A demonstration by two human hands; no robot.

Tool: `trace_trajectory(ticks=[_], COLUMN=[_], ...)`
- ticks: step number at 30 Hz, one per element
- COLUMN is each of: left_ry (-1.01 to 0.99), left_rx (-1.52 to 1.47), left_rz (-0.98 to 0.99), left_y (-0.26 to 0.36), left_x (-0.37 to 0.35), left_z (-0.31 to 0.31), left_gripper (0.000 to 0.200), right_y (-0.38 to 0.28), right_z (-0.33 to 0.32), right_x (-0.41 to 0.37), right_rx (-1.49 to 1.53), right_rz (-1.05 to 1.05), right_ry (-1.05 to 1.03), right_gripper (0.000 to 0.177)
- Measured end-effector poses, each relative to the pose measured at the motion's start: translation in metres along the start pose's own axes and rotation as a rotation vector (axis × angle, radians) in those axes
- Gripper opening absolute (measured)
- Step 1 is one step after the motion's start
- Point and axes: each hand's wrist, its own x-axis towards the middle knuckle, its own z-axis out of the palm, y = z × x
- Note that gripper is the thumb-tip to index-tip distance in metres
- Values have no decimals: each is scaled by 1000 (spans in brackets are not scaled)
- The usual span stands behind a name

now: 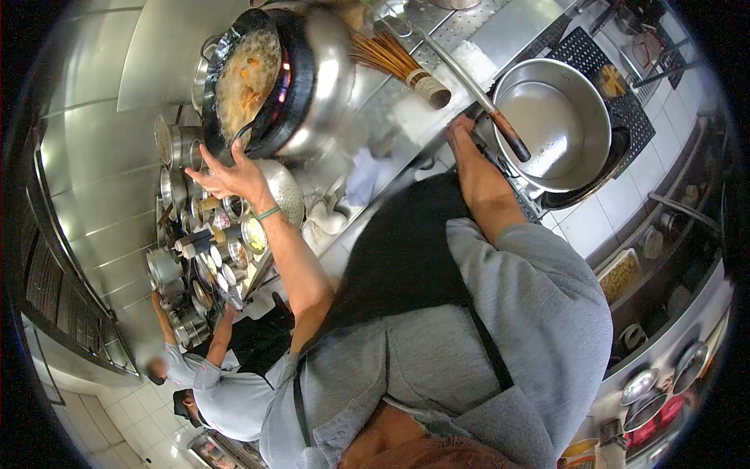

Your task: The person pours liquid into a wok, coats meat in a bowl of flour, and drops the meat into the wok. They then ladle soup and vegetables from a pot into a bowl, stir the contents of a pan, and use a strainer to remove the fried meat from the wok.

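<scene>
At the upper left, my left hand [234, 180] has its fingers spread, with a green band round the wrist. One finger lies close to the handle of a dark wok [211, 117]; whether they touch is unclear. Bubbling oil with orange-brown pieces [250, 82] fills the wok. My right hand [462, 127] is at the counter edge [426, 148], left of a large metal pot [609, 125] holding cloudy liquid. Its fingers are too small and partly hidden to read. A wooden-handled metal tool [508, 133] reaches over the pot's rim.
A bamboo brush [406, 74] lies on the counter beside a white cloth [473, 66]. A perforated strainer [283, 191] and a bluish cloth [366, 176] are near my left forearm. Co-workers [226, 402] stand at the lower left by many pots. Shelves [672, 289] run along the right.
</scene>
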Motion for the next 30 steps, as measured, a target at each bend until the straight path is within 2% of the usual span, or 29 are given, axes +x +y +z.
trace_trajectory(ticks=[14, 15, 17, 19, 20, 21, 23, 25, 27, 30], left_ry=[-21, 19, -57, -171, -241, -313, -374, -608, -640, -437], left_rx=[68, 51, 64, -193, -225, -262, -391, -292, -343, -312], left_rz=[14, 46, -52, -51, -60, -68, -17, -22, -142, -69], left_y=[-8, -7, 0, 2, -3, -9, -4, 2, 16, 20], left_x=[-11, -16, -19, -17, -19, -20, -8, 8, 9, -6], left_z=[7, 11, 6, -1, 4, 10, 2, -4, -5, 2], left_gripper=[74, 69, 57, 38, 29, 20, 23, 31, 38, 33], right_y=[-1, 0, 4, 10, 12, 16, 22, 9, -4, -17], right_z=[-3, -1, -2, -14, -22, -29, -51, -71, -99, -133], right_x=[-3, -1, 1, 5, 8, 15, 23, 3, -15, -28], right_rx=[-8, -15, -40, -84, -110, -140, -223, -389, -599, -890], right_rz=[-2, -6, -13, -14, -10, 3, 43, 122, 239, 377], right_ry=[-76, -98, -161, -227, -262, -300, -379, -484, -608, -750], right_gripper=[37, 38, 38, 39, 39, 39, 40, 35, 31, 26])
